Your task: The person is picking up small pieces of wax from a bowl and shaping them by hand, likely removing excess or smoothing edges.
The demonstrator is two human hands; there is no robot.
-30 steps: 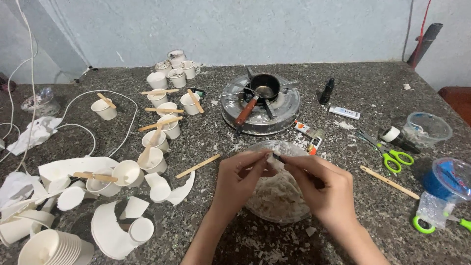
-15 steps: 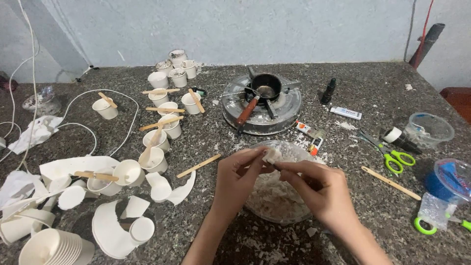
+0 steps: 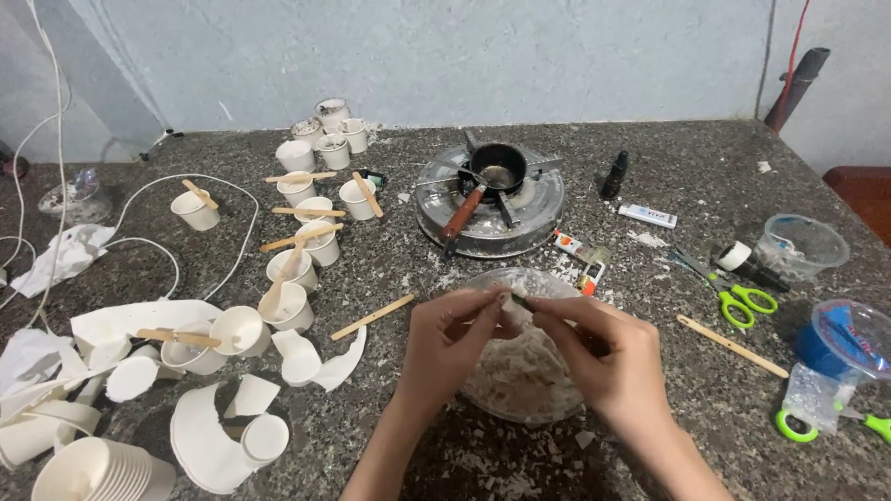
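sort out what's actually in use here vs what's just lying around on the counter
In use: left hand and right hand pinching a small white chunk over the clear bowl of white flakes.

Lying about: green scissors, stove with small pan, wooden stick, paper cups, stacked cups.

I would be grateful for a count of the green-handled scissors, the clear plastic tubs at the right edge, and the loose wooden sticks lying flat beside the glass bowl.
Green-handled scissors: 2
Clear plastic tubs: 2
Loose wooden sticks: 2
Total: 6
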